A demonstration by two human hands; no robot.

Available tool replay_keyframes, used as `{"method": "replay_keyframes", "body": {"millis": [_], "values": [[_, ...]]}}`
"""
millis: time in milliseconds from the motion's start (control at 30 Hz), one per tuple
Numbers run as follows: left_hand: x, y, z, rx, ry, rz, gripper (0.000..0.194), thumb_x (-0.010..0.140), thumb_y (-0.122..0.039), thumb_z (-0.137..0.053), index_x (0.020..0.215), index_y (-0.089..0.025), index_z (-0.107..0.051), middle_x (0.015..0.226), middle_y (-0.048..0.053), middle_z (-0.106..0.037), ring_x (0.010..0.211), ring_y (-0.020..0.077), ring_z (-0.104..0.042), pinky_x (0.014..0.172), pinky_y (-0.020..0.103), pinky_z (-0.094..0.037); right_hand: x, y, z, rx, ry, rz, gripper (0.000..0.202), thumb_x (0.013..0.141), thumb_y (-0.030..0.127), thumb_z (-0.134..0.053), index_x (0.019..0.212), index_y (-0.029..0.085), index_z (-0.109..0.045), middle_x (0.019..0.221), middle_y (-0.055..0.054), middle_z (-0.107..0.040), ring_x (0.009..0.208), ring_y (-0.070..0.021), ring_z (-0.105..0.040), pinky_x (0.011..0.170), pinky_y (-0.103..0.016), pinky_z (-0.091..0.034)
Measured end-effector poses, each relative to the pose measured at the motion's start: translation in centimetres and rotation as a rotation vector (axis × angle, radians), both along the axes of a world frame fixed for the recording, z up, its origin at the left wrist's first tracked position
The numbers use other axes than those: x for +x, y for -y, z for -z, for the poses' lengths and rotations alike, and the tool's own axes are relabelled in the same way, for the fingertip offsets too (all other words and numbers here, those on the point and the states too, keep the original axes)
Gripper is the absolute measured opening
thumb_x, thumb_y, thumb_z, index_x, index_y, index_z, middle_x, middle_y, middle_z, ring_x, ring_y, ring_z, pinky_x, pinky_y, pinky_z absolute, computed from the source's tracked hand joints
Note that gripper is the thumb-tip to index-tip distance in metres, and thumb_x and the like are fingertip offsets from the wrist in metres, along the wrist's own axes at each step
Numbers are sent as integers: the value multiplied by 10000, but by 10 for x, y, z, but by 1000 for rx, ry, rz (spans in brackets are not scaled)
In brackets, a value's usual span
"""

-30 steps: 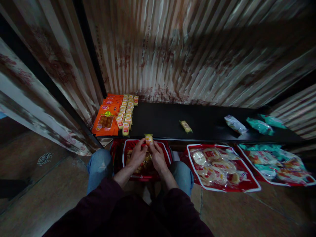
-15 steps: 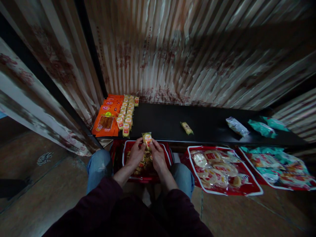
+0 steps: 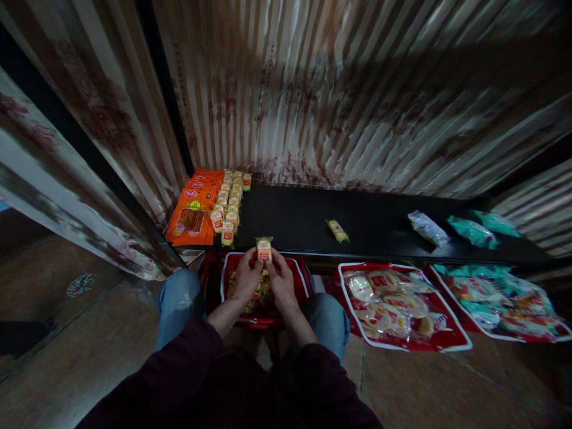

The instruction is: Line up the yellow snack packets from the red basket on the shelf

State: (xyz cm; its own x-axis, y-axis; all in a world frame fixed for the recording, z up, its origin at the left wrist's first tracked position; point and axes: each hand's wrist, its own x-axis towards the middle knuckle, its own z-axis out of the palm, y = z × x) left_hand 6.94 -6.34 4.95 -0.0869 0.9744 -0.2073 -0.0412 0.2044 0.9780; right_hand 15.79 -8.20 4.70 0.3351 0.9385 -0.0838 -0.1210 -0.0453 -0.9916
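Observation:
My left hand (image 3: pixel 245 277) and my right hand (image 3: pixel 282 280) together hold one small yellow snack packet (image 3: pixel 264 248) upright, just at the front edge of a low black shelf (image 3: pixel 313 223). Under my hands sits a red basket (image 3: pixel 297 280) with more small packets in it, between my knees. On the shelf's left end stand rows of the same small yellow packets (image 3: pixel 229 205), beside a stack of orange packets (image 3: pixel 193 217).
A single yellow packet (image 3: pixel 337 230) lies mid-shelf; a clear bag (image 3: pixel 426 228) and green bags (image 3: pixel 473 231) lie at the right. Two red baskets (image 3: pixel 451 339) of wrapped snacks stand on the floor to my right. A corrugated wall rises behind the shelf.
My hands have turned the packet upright and shifted it slightly left and up toward the shelf edge. The view has moved slightly.

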Motion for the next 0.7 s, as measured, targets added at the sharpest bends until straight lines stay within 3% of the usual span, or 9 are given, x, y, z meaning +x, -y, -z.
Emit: {"method": "replay_keyframes", "body": {"millis": [200, 367, 700], "values": [[-1, -11, -2, 12, 34, -45, 287, 761, -100, -580, 1024, -204, -630, 927, 41, -666, 837, 155, -611, 788, 268, -472, 3, -6, -3, -20, -91, -69, 433, 714, 309, -654, 1142, 247, -641, 1157, -20, -686, 1061, -216, -620, 980, -379, -462], [1, -20, -2, 47, 11, -42, 201, 784, -113, -559, 955, -186, -633, 956, 60, -666, 885, 171, -612, 826, 289, -468, 1, -15, -1, -6, -85, -41, 444, 717, 328, -650, 1150, 232, -618, 1094, -36, -696, 1001, -198, -628, 935, -352, -474], [5, -39, -3, 83, -69, -88, 282, 769, -78, -547, 1010, -195, -636, 1018, 58, -628, 936, 159, -578, 900, 290, -449, -1, -45, 3, -2, -127, 53, 363, 687, 356, -675, 1017, 213, -621, 982, -24, -694, 894, -173, -622, 877, -326, -480]]}}
